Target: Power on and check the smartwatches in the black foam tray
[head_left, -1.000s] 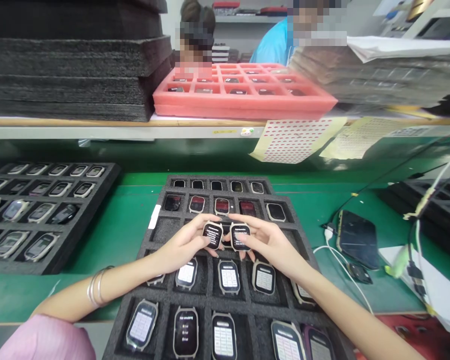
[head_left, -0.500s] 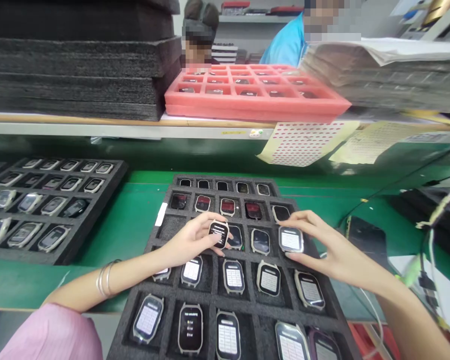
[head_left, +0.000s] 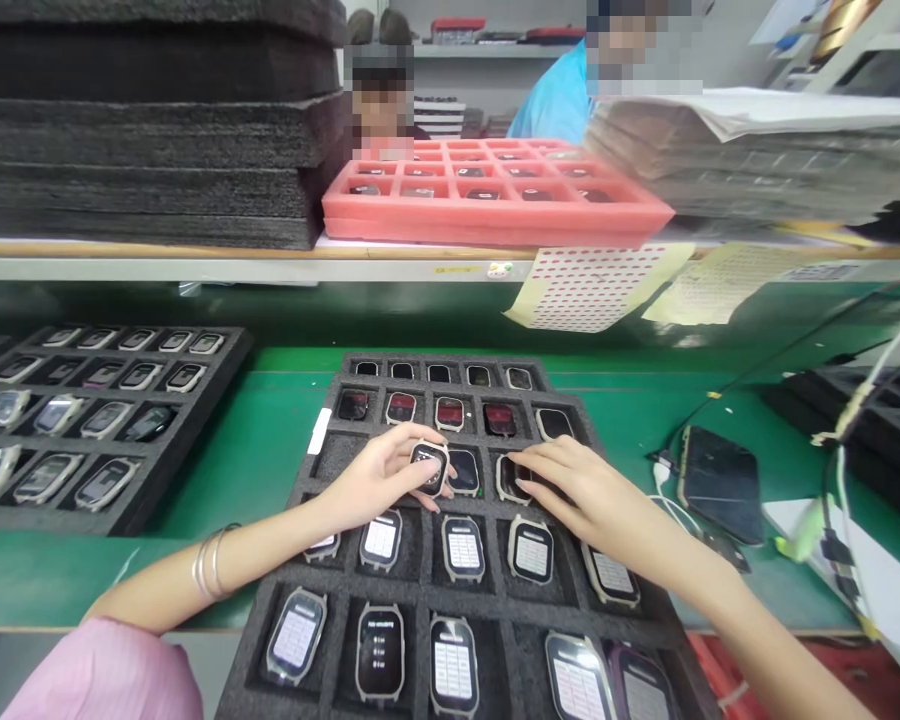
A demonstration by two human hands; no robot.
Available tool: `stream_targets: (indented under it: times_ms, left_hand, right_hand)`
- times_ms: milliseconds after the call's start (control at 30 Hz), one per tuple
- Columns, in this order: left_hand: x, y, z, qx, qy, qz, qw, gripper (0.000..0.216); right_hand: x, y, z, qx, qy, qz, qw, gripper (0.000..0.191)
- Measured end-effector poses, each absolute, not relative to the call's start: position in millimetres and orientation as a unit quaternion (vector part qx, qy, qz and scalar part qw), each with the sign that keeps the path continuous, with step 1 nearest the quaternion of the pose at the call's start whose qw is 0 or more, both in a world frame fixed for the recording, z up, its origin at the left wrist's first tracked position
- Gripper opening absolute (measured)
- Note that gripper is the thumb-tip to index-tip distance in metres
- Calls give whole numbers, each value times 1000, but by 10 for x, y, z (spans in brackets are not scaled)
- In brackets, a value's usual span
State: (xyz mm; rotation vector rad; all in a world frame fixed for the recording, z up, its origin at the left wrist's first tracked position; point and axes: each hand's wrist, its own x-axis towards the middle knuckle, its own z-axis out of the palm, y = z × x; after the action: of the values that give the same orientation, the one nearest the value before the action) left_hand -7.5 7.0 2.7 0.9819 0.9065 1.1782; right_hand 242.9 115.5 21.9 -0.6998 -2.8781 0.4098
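One green table [head_left: 281,400] runs across the view I watch from far away, and it looks smooth and a bit shiny. A long shelf [head_left: 232,268] sits above it. On the shelf I see a tall stack of black foam [head_left: 135,150] at the upper left of the frame, a pink foam tray [head_left: 495,225] in the upper middle, and a pile of clear plastic [head_left: 757,165] at the upper right. Two people are behind the shelf, one with a bright blue sleeve [head_left: 551,95]. A dark phone [head_left: 720,485] lies on the table at the right of the frame. In the middle of the frame, the left hand [head_left: 375,480] is closed around a small watch [head_left: 436,483], thumb on the front and fingers behind, above the dark foam tray [head_left: 420,598]. The watch faces up toward me, and its long side goes up and down the frame with a small lean. The right hand [head_left: 581,490], just right of the middle, has its fingers bent and close together over the right side of a second watch [head_left: 505,478] in its slot. I cannot tell if they have a grip on it. This watch faces up too, and its long side also goes up and down. Both watches have round corners, pale rims and dark, glassy fronts. The dark foam tray is rough and grainy, cut into boxes. The left arm wears thin, shiny bracelets [head_left: 208,565] and a soft pink sleeve [head_left: 112,665].
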Motion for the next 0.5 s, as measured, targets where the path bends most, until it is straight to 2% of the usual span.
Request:
stream_targets:
  times_ms: [133,233,300,400,500]
  left_hand:
    - [-125,26,23,455,416,505,604,42]
    - [-310,-83,17,502,476,478,541,58]
    - [-479,-164,-7,518,519,461,500,61]
    - [-659,-230,-51,499,552,466,479,65]
    - [-644,-193,-44,457,528,511,501,65]
  right_hand:
    - [2315,1124,130,-290,-937,150,123,27]
    - [2309,1078,182,-293,-921,210,148,21]
    - [2302,1033,269,-289,-905,258,174,22]
    - [2241,954,409,-323,-833,382,237,25]
    - [2150,908,479,-406,-710,503,281,33]
